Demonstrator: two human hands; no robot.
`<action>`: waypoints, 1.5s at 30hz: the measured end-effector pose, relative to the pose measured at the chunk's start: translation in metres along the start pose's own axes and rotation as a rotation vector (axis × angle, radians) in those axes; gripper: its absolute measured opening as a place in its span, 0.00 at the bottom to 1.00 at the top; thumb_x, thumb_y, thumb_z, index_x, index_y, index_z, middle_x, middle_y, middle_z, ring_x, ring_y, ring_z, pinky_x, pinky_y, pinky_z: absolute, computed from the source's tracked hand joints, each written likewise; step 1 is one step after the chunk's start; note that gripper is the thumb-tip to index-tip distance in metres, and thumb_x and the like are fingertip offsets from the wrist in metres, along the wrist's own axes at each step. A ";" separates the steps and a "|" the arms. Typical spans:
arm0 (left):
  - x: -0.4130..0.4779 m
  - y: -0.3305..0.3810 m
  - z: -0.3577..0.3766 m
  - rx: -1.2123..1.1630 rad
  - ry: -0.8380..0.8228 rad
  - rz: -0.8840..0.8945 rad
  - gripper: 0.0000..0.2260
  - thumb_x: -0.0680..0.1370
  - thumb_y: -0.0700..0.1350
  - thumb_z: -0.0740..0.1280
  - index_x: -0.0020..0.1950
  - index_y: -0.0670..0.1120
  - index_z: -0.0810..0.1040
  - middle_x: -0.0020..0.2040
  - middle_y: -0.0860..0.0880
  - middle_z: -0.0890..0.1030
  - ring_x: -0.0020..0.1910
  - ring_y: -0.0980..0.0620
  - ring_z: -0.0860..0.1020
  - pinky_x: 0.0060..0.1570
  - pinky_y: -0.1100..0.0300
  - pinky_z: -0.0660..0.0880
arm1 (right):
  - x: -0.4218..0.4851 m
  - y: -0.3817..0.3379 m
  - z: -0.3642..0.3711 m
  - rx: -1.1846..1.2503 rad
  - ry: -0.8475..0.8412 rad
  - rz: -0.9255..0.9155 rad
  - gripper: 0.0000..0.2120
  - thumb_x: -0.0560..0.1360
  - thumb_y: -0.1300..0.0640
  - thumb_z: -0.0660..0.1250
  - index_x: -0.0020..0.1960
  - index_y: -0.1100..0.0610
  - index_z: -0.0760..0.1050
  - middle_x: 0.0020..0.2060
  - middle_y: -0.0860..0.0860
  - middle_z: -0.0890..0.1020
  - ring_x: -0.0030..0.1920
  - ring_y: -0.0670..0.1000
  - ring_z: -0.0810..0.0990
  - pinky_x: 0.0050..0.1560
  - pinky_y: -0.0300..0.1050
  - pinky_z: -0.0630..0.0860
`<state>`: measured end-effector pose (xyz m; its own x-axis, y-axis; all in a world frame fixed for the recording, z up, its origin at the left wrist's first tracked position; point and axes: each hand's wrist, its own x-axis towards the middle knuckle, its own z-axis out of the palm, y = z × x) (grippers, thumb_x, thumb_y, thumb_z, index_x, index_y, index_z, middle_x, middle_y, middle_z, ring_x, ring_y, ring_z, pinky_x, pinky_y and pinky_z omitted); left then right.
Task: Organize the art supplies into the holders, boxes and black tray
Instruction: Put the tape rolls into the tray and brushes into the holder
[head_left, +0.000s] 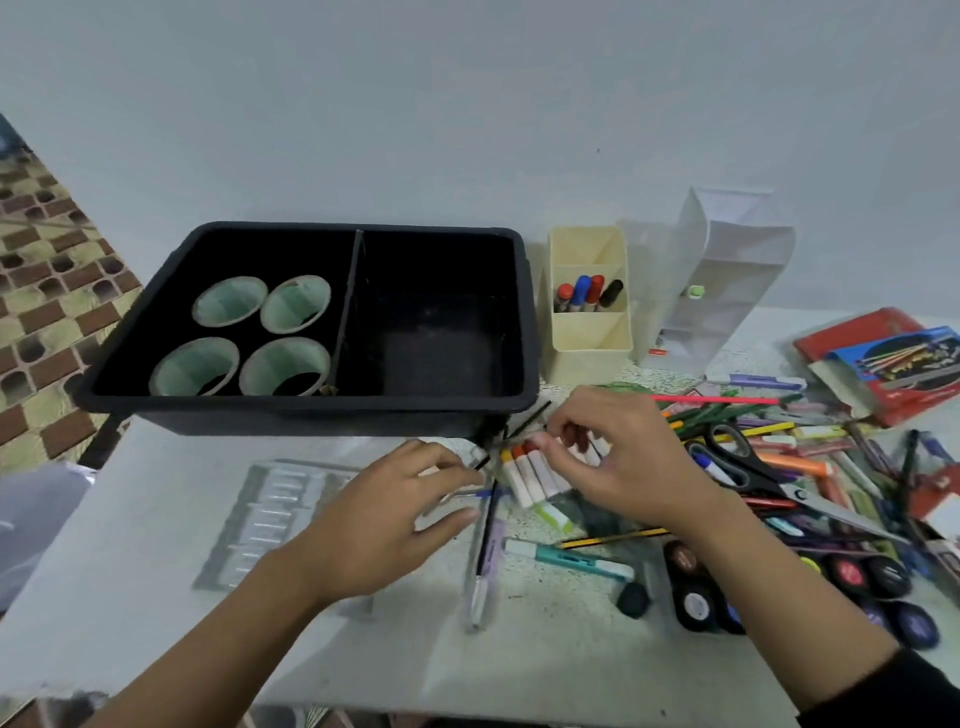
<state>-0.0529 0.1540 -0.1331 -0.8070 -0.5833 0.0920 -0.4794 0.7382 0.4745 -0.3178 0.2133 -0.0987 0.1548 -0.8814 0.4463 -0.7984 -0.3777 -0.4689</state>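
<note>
Several white-barrelled markers (530, 475) with yellow, orange and red caps lie side by side on the speckled white worktop (130, 519), just in front of the near right corner of the black plastic tray (311, 402). The right hand (623, 457) has its fingers (543, 440) curled, pinching the capped ends. My guess is that's to keep the set bunched so it moves as one lot. The left hand (384, 519) sits just beside them, fingers bent over a thin black pencil (487, 525), but I can't tell if it actually grips it. The tray's four pale green cups (231, 301) look empty, though their bottoms are in shadow. The messy pile of pens (779, 441) on the right runs off frame, and the right hand hides some of the markers.
</note>
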 end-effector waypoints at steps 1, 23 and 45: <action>0.002 0.005 0.006 0.065 -0.024 -0.028 0.24 0.80 0.68 0.54 0.70 0.59 0.75 0.62 0.60 0.74 0.63 0.59 0.71 0.61 0.58 0.72 | -0.005 0.007 -0.005 -0.027 -0.086 0.015 0.10 0.76 0.48 0.70 0.44 0.54 0.80 0.37 0.45 0.79 0.39 0.47 0.78 0.40 0.49 0.75; -0.041 -0.004 0.021 0.240 0.037 -0.360 0.31 0.76 0.74 0.50 0.73 0.61 0.70 0.68 0.61 0.71 0.70 0.56 0.65 0.66 0.48 0.60 | -0.011 0.041 -0.011 -0.113 -0.531 0.019 0.28 0.67 0.39 0.73 0.66 0.39 0.71 0.54 0.43 0.71 0.55 0.45 0.72 0.68 0.53 0.68; -0.094 -0.110 -0.021 -0.055 0.122 -0.300 0.20 0.82 0.57 0.51 0.69 0.60 0.75 0.71 0.61 0.72 0.72 0.62 0.66 0.72 0.52 0.64 | 0.056 -0.077 0.113 0.009 -0.687 -0.393 0.29 0.66 0.46 0.75 0.65 0.50 0.75 0.57 0.48 0.77 0.56 0.51 0.75 0.59 0.52 0.73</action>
<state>0.0832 0.1209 -0.1754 -0.5839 -0.8106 0.0437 -0.6673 0.5100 0.5428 -0.1825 0.1612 -0.1237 0.7515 -0.6596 0.0119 -0.6061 -0.6975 -0.3823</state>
